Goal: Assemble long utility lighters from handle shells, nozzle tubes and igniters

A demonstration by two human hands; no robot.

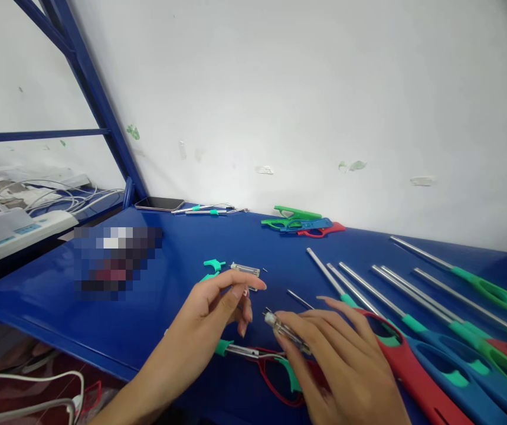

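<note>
From my end of the feed, I see the right hand point(342, 348) with its fingers closed round a clear part point(287, 332), thumb on one side and index on the other, its white end poking out toward the left hand point(220, 301). Left fingers are curled, thumb up against the index — I can't tell whether a small thing sits between them. The two hands are near each other but apart, both above the blue worktop point(49, 307).

Just behind the left hand I have a second clear part point(245, 270) lying beside some teal pieces point(214, 264), and a thin metal pin point(300, 299) lies behind the right. Under and between the hands is a red frame point(268, 383), partly covered by the right one. To the right, long tools point(439, 354) with metal tubes and red, blue or green handles lie in a row. Along the wall I see coloured shells point(300, 223) heaped together, slim metal rods point(209, 211) and a phone point(159, 203).
</note>
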